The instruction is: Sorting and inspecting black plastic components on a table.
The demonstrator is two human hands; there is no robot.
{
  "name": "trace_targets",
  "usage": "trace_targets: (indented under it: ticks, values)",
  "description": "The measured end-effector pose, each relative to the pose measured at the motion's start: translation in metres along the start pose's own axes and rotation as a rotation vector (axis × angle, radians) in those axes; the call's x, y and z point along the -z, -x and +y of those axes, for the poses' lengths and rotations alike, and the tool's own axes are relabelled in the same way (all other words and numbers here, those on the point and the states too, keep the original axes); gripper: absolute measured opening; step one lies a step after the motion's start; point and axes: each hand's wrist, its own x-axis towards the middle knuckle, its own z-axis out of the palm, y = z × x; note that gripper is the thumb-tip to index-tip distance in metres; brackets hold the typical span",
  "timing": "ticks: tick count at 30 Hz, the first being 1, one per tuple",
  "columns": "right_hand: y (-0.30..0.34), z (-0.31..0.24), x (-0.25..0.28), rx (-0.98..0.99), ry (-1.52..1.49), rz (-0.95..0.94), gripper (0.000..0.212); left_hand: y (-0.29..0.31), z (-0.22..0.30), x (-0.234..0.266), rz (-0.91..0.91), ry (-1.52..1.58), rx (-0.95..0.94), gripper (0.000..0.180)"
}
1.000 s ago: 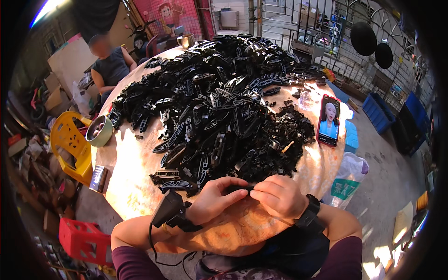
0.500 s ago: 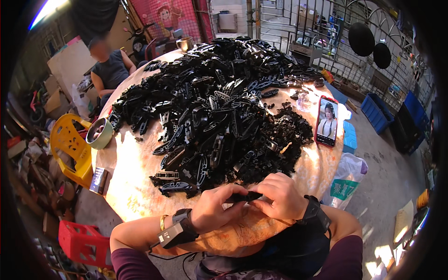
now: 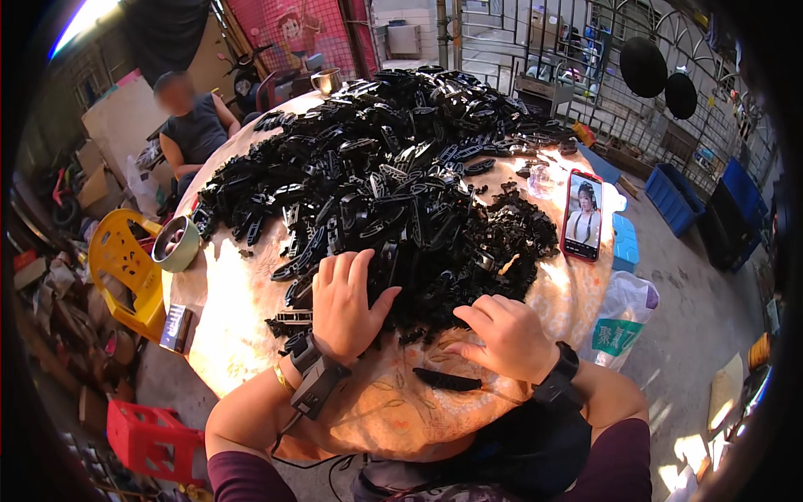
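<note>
A big heap of black plastic parts covers a round table. My left hand lies flat with spread fingers on the near edge of the heap, palm down on the parts. My right hand hovers at the heap's near right edge, fingers curled loosely, nothing clearly held. One long black part lies alone on the table just below my right hand. A device is strapped to my left wrist and a black watch to my right wrist.
A red phone with a lit screen lies at the table's right side. A roll of tape and a small dark box sit at the left edge. A person sits at the far left. A yellow chair and a red crate stand left.
Both hands held a long black part together near the table's front edge. That part now lies on the table, and both hands have moved forward onto the heap.
</note>
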Motion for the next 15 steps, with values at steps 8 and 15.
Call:
trace_targets:
  ticks: [8,15]
  values:
    - [0.004,0.006,-0.014,0.018,0.135,0.058,0.020,-0.001,-0.007,-0.002,0.159,0.104,-0.041,0.027]
    - [0.000,0.012,-0.005,-0.044,0.037,0.229,0.022,0.027,0.032,0.014,-0.290,0.667,-0.052,0.030]
